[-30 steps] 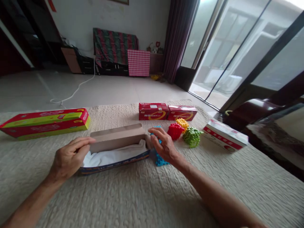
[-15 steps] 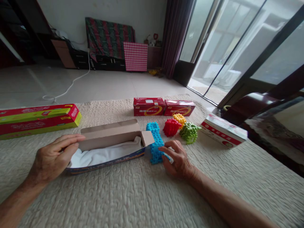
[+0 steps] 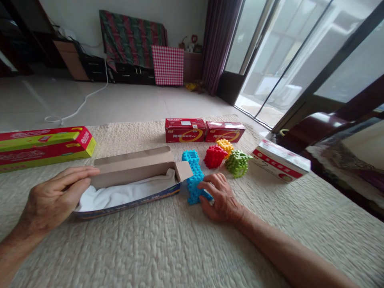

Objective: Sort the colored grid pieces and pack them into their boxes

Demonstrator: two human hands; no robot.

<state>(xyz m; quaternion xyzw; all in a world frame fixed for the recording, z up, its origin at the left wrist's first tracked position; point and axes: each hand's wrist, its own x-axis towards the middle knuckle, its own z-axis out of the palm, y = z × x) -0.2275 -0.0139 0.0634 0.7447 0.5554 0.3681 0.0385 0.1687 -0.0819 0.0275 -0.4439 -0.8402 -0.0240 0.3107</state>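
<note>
An open cardboard box (image 3: 129,206) with a dark blue printed side lies in front of me, its lid folded back, a white cloth (image 3: 126,191) inside. My left hand (image 3: 55,196) is closed about the box's left end, hiding that end. Just right of the box stretches a row of joined light-blue plastic building blocks (image 3: 193,172). The fingers and thumb of my right hand (image 3: 220,200) close on its near end at a small protruding blue piece. Beyond that hand sit a red block cube (image 3: 214,157), a yellow one (image 3: 225,147) and a green one (image 3: 238,164).
Two red boxes (image 3: 186,131) stand side by side at the back of the quilted cover (image 3: 144,252). A white-and-red box (image 3: 280,162) is at the right, a long red-and-green box (image 3: 45,148) at the left. A glass door (image 3: 270,60) rises behind.
The view has shifted slightly, so most things appear a little further left and higher. My right thumb and fingers have come closer in on the blue piece. My left hand stays at the box's end.
</note>
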